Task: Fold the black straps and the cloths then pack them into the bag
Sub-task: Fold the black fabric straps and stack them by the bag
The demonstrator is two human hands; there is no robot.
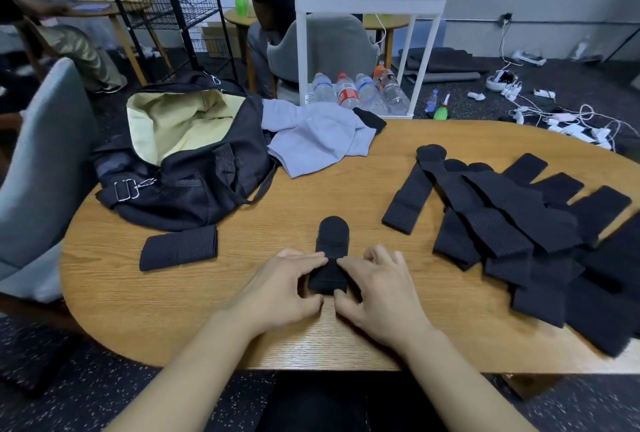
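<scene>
Both hands, left (287, 279) and right (377, 281), pinch the strap (330, 258) lying near-centre on the table (346, 189). Align edges squarely, press the crease flat, then fold toward the rounded far end.

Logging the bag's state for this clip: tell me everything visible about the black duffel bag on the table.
The black duffel bag lies slumped on the wooden table's far left, looking like soft fabric. Its top gapes open, showing a pale yellow lining; no packed items show inside. Mesh pockets, a metal buckle and clip, and a loose strap show on its near side. The grey cloth touches its right side; a folded black strap lies just before it. Neither hand touches it.
</scene>
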